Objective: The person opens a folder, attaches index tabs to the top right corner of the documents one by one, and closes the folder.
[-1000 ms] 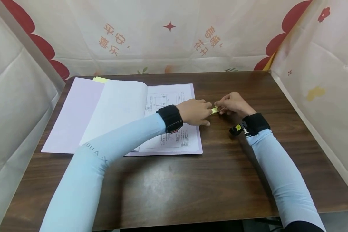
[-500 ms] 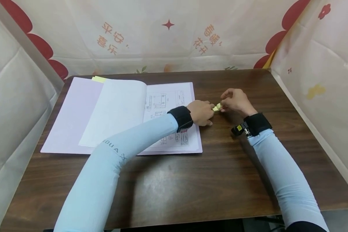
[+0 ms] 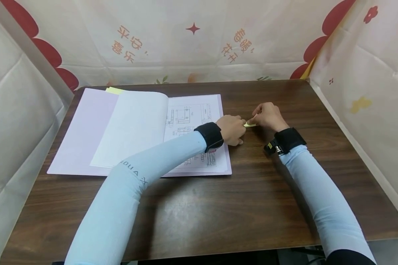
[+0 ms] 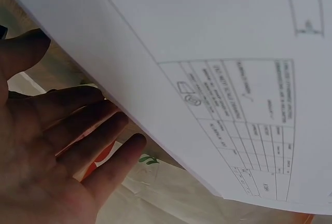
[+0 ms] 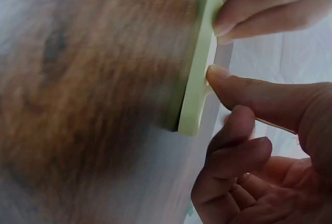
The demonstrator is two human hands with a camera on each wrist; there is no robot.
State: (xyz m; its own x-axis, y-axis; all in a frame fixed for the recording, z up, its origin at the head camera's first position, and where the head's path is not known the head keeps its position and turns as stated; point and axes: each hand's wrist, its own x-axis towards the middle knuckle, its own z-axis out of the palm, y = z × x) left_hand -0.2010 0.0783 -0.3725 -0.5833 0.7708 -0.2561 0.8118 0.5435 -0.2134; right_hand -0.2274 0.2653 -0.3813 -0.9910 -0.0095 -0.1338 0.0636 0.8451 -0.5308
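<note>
A small pale yellow-green pad of sticky notes (image 3: 250, 125) lies on the table just right of an open lilac folder (image 3: 66, 147). My left hand (image 3: 231, 129) reaches over the folder's right edge; its fingertips press on one end of the pad in the right wrist view. In the left wrist view its fingers are spread and nearly straight. My right hand (image 3: 268, 116) pinches at the pad's upper face from the other side, a fingertip right at the top sheet and the remaining fingers curled. The pad (image 5: 194, 79) shows as a thin block edge-on in the right wrist view.
Inside the folder a white page (image 3: 132, 125) is turned left, with a printed technical drawing (image 3: 182, 114) on the right. Yellow paper (image 3: 114, 90) sticks out at the folder's back edge. Printed cloth (image 3: 192, 48) screens the brown table (image 3: 192, 213) at back and sides.
Over the last second my left hand has shifted slightly right to the pad's end. My right hand rose away with a bit of yellow paper, then came back down onto the pad.
</note>
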